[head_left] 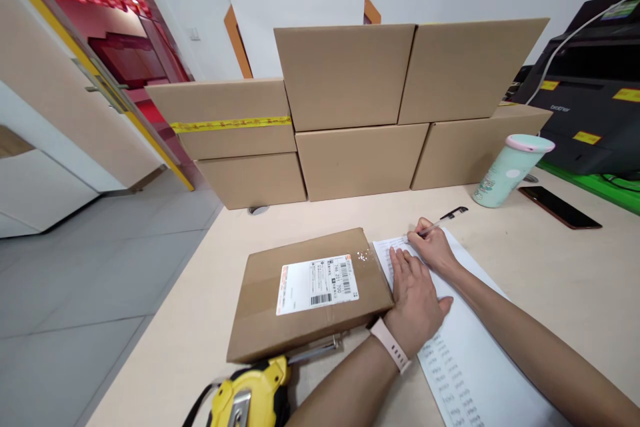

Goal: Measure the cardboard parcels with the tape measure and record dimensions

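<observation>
My left hand [413,297] lies flat, fingers stretched out, on a printed white sheet [465,353], right beside the edge of a flat cardboard parcel [310,290] with a white shipping label [317,282]. My right hand [433,245] is closed on a pen [443,221], its tip touching the top of the sheet. A pale pink watch strap circles my left wrist.
Stacked cardboard boxes [360,113] line the back of the beige table [550,260]. A mint cup with a pink lid [510,170], a dark phone [559,207] and a black printer [590,107] stand at right. A yellow tape measure [250,393] lies at the front edge.
</observation>
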A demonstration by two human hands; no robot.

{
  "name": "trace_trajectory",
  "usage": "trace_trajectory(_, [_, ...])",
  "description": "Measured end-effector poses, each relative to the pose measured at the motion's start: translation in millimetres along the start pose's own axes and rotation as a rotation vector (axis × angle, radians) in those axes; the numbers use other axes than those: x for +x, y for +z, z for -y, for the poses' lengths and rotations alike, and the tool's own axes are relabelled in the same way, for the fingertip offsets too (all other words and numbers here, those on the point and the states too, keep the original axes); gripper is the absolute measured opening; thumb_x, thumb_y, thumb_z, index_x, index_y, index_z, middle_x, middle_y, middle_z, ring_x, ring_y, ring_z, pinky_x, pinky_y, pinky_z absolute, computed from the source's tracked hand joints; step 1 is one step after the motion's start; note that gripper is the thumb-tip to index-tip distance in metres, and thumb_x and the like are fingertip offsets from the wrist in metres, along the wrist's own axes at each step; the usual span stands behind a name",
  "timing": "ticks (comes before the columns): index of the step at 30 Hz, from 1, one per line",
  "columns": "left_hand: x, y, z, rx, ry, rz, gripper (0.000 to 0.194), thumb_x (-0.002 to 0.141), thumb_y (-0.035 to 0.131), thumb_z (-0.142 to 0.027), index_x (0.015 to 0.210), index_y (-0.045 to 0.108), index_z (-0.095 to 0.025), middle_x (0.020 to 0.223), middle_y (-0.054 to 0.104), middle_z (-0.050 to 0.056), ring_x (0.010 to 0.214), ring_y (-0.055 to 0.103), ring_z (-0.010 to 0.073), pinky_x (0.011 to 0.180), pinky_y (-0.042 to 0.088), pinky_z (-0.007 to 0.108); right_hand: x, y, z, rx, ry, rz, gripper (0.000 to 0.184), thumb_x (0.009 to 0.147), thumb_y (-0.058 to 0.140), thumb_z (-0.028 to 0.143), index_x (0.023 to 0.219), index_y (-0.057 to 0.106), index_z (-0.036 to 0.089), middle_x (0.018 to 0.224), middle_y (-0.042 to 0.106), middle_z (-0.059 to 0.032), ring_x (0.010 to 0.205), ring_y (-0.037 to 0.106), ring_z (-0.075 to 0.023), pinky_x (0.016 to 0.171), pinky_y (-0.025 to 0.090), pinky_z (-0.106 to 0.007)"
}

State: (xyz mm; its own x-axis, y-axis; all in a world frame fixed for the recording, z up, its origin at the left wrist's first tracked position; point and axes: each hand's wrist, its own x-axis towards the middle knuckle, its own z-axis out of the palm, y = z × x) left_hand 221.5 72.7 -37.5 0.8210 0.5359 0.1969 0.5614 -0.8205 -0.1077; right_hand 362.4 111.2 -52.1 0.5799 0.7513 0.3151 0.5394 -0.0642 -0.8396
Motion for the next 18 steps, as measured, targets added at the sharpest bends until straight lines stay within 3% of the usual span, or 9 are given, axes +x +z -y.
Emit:
trace_trajectory(13, [-0.1, -0.4, 0.0, -0.017, 0.004, 0.013, 0.078, 0.09, 0.035, -0.06, 0.135, 0.046, 0.003, 0.138, 0.049, 0.025, 0.136, 0.034, 0.0388, 0.118, 0.01, 0.053, 1.1, 0.4, -2.2, -0.036, -0.015, -0.035, 0.024, 0.07, 0.055, 0.026, 0.057, 0.035, 0.025, 0.049, 0.035, 0.0079, 0.048, 0.036, -0.0107, 0.046, 0.03, -0.024])
trace_trajectory(18, [0.0, -2.7, -0.4, -0.013, 0.004, -0.012, 0.078, 0.09, 0.037, -0.06, 0.135, 0.046, 0.004, 0.137, 0.05, 0.026, 0.134, 0.036, 0.0403, 0.117, 0.008, 0.055, 1.9, -8.7, 2.0, -0.081, -0.073, -0.036, 0.016, 0.081, 0.054, 0.037, 0.074, 0.051, 0.023, 0.066, 0.056, 0.0017, 0.059, 0.05, -0.015, 0.056, 0.04, -0.027])
